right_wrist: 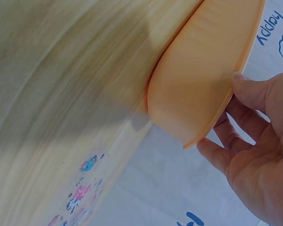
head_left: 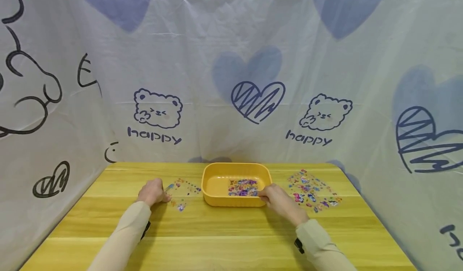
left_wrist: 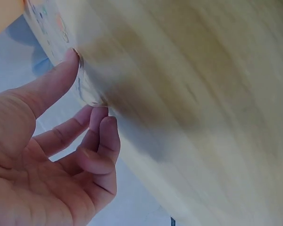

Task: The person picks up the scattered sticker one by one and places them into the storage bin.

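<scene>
A yellow rectangular plastic basin (head_left: 233,201) stands on the table; inside it lies a sheet with dense, small colourful prints (head_left: 244,187). My right hand (head_left: 281,202) holds the basin's front right corner; in the right wrist view the thumb rests on the rim (right_wrist: 226,101), the other fingers curled behind it. To the basin's left is a clear sheet with scattered colourful prints (head_left: 181,191). My left hand (head_left: 153,191) pinches the left edge of that sheet; in the left wrist view its crinkled clear edge (left_wrist: 86,89) shows between thumb and fingers.
On the basin's right another clear printed sheet (head_left: 312,190) lies flat. The wood-grain table (head_left: 224,243) ends at a white cloth backdrop (head_left: 202,114) with hearts and bears, which also hangs along both sides.
</scene>
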Demonstrator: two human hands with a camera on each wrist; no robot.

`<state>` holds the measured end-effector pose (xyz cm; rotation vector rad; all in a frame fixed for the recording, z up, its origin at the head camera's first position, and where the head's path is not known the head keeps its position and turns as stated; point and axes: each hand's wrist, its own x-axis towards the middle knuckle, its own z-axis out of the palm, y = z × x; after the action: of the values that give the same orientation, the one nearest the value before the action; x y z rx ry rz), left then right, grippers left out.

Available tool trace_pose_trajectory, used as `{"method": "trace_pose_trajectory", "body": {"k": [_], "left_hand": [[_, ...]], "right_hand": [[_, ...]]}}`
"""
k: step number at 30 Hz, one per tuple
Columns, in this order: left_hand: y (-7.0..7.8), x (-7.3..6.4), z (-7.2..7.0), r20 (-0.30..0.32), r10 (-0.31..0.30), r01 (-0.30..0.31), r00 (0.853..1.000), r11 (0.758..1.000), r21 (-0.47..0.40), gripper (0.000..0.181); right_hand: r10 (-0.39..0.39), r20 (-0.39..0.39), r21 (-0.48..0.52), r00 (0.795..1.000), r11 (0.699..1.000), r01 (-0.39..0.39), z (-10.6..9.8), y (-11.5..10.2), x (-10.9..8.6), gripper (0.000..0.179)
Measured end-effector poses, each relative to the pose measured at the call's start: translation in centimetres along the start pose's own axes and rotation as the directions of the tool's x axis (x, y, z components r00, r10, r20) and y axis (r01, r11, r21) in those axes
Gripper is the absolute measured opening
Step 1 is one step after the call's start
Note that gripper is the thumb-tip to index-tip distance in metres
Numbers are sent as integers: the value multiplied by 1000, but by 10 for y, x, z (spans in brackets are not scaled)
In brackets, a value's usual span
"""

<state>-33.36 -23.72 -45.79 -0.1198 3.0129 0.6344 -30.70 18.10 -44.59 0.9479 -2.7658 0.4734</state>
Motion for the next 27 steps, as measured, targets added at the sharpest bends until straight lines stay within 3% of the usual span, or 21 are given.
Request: {"method": "trace_pose_trajectory", "body": {"k": [10, 17, 24, 27], "left_hand": [[2, 3, -2, 98, -22, 24, 995, 999, -23, 33], [-2, 1, 0, 70, -4, 10, 998, 997, -81, 31], [-10, -2, 2, 29, 79, -75, 996, 991, -107, 8], [-12, -2, 1, 20, 94, -91, 995, 987, -133, 15]], "right_hand": [[30, 9, 5, 1000, 1000, -30, -1, -1, -2, 16], [19, 15, 0, 1000, 1000, -19, -2, 1, -1, 16], [15, 29, 17, 999, 1000, -15, -1, 1, 1, 17], [13, 27, 20, 1000, 1000, -14, 0, 2, 1, 17]]}}
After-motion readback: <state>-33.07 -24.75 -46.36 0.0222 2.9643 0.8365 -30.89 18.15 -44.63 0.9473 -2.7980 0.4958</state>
